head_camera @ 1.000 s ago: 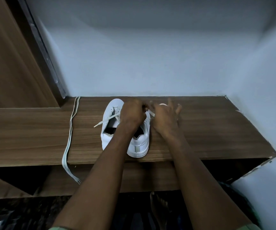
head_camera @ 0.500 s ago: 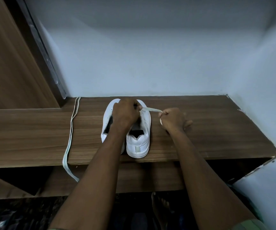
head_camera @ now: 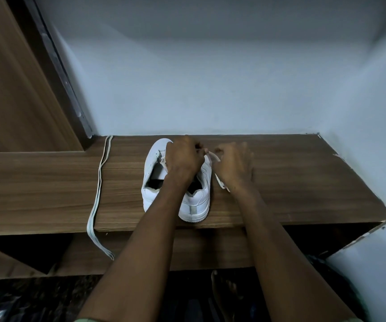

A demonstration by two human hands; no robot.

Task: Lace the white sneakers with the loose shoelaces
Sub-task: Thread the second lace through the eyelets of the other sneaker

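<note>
A white sneaker (head_camera: pixel 196 203) stands on the wooden shelf (head_camera: pixel 303 187), heel toward me. My left hand (head_camera: pixel 182 159) rests curled over its tongue and eyelets, hiding the lacing. My right hand (head_camera: pixel 232 167), slightly blurred, is just right of the shoe and pinches a white lace (head_camera: pixel 214 156) that runs from the eyelets; the lace's tail (head_camera: pixel 221 182) hangs below my wrist. A second loose shoelace (head_camera: pixel 99 182) lies folded along the shelf at the left, its ends drooping over the front edge.
A wooden door panel (head_camera: pixel 13 89) rises at the left. Pale walls (head_camera: pixel 210 77) close the back and right side. A dark open space lies below the shelf, with a bare foot (head_camera: pixel 222 289) on the floor.
My right hand pulled the lace out to the right, then came back close to the shoe. The lace tail now hangs under my right wrist. My left hand stayed on the sneaker.
</note>
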